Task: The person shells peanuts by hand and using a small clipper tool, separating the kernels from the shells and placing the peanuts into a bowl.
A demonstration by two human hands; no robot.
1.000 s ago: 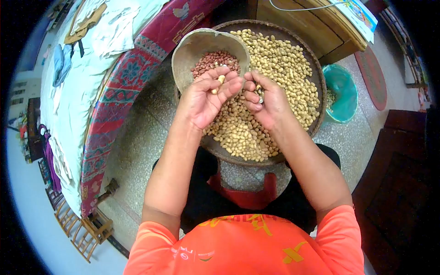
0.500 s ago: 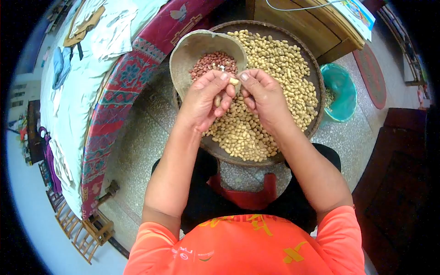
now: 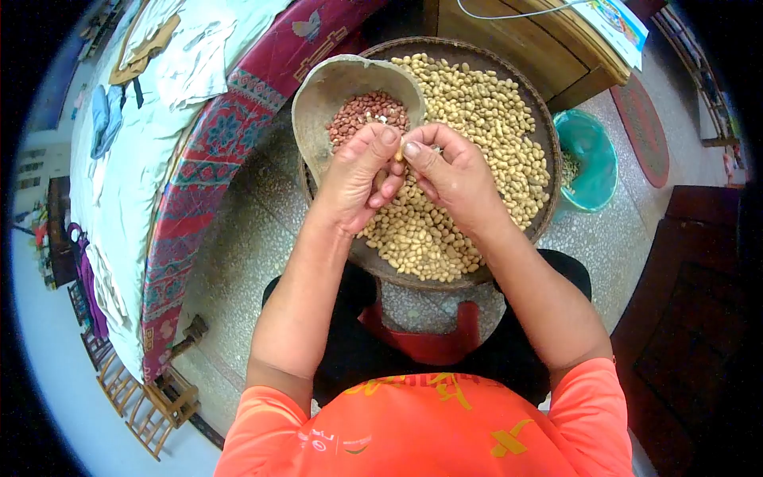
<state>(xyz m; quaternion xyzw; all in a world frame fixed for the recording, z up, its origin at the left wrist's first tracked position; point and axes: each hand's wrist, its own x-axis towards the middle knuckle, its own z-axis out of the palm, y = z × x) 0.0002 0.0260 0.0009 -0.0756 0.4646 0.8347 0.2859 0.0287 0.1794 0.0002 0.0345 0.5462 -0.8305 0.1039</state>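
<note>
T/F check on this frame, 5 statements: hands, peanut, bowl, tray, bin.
1. Both hands pinch one peanut between them. True: left hand and right hand meet on it.
2. The bowl holds red kernels. True.
3. The tray is filled with red kernels. False: it holds pale unshelled peanuts.
4. The teal bin stands on the tray. False: it stands on the floor beside the tray.
5. The bowl lies on the floor, away from the tray. False: it sits at the tray's left edge, just beyond the hands.
</note>
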